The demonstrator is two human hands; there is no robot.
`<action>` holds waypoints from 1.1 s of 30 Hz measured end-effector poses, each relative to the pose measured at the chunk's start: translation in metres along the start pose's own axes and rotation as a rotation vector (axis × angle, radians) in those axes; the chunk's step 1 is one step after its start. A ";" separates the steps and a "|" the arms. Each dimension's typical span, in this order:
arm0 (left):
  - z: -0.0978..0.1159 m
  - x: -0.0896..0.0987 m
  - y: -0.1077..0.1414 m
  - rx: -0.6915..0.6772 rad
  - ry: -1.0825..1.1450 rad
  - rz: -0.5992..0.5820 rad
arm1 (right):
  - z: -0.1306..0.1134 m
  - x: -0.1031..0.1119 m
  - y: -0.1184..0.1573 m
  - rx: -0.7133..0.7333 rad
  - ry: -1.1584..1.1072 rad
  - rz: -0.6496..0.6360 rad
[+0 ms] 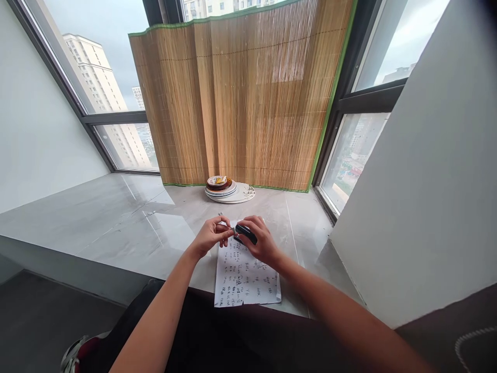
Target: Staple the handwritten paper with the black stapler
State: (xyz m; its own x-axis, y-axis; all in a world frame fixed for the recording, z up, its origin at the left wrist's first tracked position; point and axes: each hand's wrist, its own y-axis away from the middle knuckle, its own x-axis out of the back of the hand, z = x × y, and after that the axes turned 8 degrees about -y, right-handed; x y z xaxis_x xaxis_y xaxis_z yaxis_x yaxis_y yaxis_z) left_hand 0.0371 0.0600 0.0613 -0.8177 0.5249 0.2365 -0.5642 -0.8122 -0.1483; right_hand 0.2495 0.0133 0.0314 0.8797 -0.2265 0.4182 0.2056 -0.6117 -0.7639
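My right hand (261, 241) is wrapped round a black stapler (247, 233), holding it above the upper part of a handwritten sheet of paper (248, 280). Close to the stapler's left end, my left hand (212, 235) has thumb and fingers pinched together. A small greyish piece shows at those fingertips, too small to name, and it seems to meet the stapler. The sheet lies on the pale tiled ledge, its lower edge reaching the ledge's front. Both hands cover part of the sheet's top.
A stack of plates (221, 190) and a white oval platter (245, 192) stand at the back of the ledge (116, 223). Behind them hangs a bamboo blind (240, 103) with green edging. Windows flank it, and a white wall (419, 171) rises at right.
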 end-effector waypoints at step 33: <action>-0.097 0.064 -0.054 0.035 -1.214 0.195 | 0.132 0.056 0.015 -0.724 0.281 0.268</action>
State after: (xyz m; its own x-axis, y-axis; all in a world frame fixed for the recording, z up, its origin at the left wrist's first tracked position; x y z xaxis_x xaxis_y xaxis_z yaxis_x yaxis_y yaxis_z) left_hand 0.0036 0.1620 -0.0088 -0.2409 -0.1681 0.9559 -0.4261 -0.8666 -0.2598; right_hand 0.3591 0.0915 -0.0217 0.6996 -0.5570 0.4476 -0.4082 -0.8256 -0.3895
